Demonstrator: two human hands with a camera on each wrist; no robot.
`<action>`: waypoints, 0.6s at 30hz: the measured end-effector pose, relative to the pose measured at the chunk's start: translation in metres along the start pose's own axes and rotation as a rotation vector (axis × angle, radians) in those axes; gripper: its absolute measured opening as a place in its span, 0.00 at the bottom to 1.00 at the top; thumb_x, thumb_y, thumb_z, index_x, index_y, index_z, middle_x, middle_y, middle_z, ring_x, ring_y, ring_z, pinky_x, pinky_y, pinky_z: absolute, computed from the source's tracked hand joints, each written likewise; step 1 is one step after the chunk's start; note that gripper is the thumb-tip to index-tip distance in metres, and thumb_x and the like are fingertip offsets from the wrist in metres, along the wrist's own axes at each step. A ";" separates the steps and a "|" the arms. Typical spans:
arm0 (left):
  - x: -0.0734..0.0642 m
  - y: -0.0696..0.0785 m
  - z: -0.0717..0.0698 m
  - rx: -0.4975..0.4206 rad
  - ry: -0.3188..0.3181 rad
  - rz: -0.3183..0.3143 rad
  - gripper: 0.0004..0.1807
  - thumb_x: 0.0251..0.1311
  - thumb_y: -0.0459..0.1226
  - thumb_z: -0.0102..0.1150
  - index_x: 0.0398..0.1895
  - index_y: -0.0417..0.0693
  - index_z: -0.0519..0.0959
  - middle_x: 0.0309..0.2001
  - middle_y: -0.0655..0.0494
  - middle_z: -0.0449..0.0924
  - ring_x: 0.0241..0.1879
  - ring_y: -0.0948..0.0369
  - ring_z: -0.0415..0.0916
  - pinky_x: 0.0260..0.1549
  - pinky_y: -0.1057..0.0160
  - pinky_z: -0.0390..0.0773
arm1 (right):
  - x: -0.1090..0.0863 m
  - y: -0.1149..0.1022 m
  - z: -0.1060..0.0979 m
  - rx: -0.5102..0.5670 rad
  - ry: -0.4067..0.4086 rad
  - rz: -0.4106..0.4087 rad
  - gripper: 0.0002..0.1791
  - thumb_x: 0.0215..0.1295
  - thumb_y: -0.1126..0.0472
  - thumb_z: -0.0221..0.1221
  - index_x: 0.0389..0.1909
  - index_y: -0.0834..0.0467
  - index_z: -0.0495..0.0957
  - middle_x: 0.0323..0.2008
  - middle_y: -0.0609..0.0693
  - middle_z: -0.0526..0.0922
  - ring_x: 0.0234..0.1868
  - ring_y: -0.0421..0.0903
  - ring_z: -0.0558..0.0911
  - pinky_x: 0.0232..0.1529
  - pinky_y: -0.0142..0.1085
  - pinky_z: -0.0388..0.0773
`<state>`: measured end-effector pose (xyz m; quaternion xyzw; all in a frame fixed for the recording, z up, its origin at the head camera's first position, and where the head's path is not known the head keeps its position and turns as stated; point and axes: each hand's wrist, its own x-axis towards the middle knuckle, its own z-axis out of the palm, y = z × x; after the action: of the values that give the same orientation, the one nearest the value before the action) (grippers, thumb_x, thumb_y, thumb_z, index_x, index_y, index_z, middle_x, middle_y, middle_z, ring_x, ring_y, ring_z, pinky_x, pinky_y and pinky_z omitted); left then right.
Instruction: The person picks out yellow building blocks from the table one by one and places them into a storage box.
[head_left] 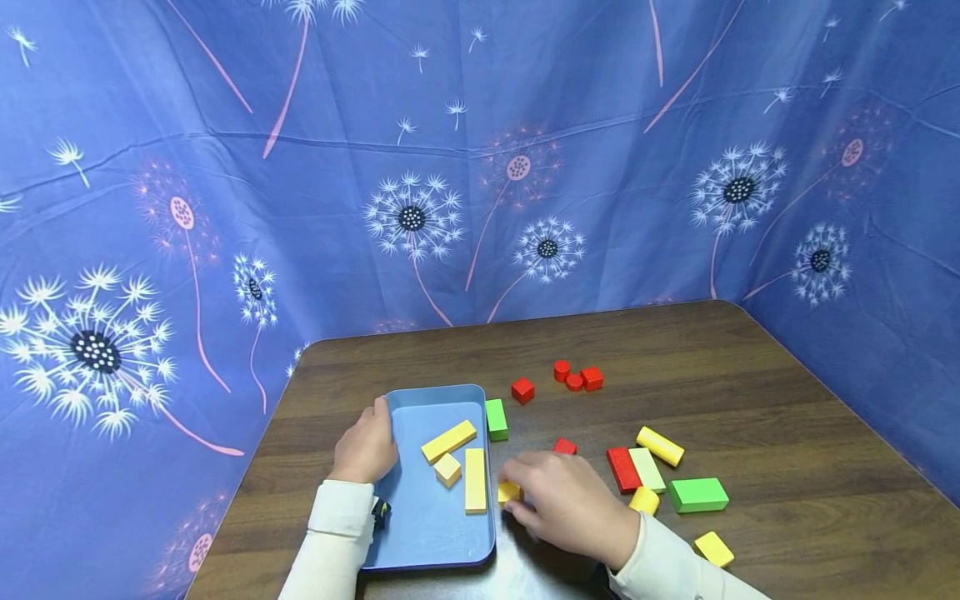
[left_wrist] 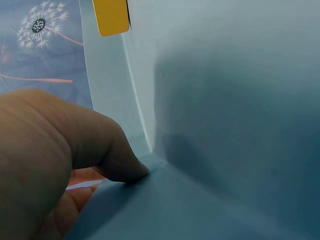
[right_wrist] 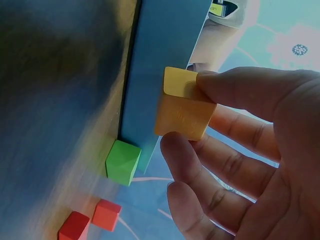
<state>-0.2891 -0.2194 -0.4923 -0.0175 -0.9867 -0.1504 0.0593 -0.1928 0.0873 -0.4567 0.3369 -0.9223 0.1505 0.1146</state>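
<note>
My left hand (head_left: 366, 446) grips the left wall of a shallow blue tray (head_left: 420, 533); in the left wrist view the thumb (left_wrist: 117, 150) presses inside the wall, with fingers outside. Lying in the tray are a long yellow block (head_left: 448, 442), a second long yellow block (head_left: 475, 481) and a small yellow cube (head_left: 447, 470). Just outside the tray's right wall, my right hand (head_left: 570, 504) pinches a yellow block (right_wrist: 184, 116) between thumb and fingers. A green block (head_left: 497, 419) stands against the tray's right side.
Behind the right hand lie a red cube (head_left: 522, 390) and several small red pieces (head_left: 592, 378). To its right are a red block (head_left: 624, 471), a pale green block (head_left: 647, 470), a yellow cylinder (head_left: 660, 446), a green block (head_left: 698, 495) and a yellow block (head_left: 714, 549).
</note>
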 end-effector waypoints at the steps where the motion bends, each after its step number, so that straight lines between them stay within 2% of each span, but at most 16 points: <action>1: 0.000 0.000 0.000 0.000 0.002 0.000 0.37 0.61 0.30 0.61 0.74 0.31 0.61 0.58 0.31 0.79 0.45 0.38 0.85 0.40 0.38 0.83 | 0.000 -0.001 0.000 -0.003 0.003 -0.006 0.11 0.60 0.52 0.72 0.42 0.44 0.83 0.35 0.36 0.84 0.32 0.32 0.79 0.25 0.31 0.75; 9: 0.000 -0.001 0.001 0.002 0.009 0.005 0.36 0.62 0.29 0.60 0.73 0.30 0.62 0.58 0.31 0.79 0.45 0.38 0.85 0.39 0.38 0.83 | 0.003 -0.003 0.002 -0.012 0.005 -0.033 0.11 0.60 0.52 0.72 0.41 0.44 0.83 0.33 0.35 0.83 0.31 0.31 0.78 0.27 0.31 0.75; 18: -0.001 0.000 0.000 -0.003 0.005 0.001 0.36 0.63 0.30 0.59 0.73 0.30 0.61 0.59 0.31 0.78 0.47 0.38 0.84 0.42 0.38 0.83 | 0.006 -0.006 0.005 -0.034 -0.032 -0.038 0.12 0.61 0.51 0.72 0.43 0.45 0.83 0.34 0.35 0.83 0.33 0.32 0.80 0.29 0.32 0.78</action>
<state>-0.2882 -0.2199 -0.4924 -0.0179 -0.9863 -0.1519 0.0620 -0.1936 0.0776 -0.4584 0.3548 -0.9199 0.1272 0.1082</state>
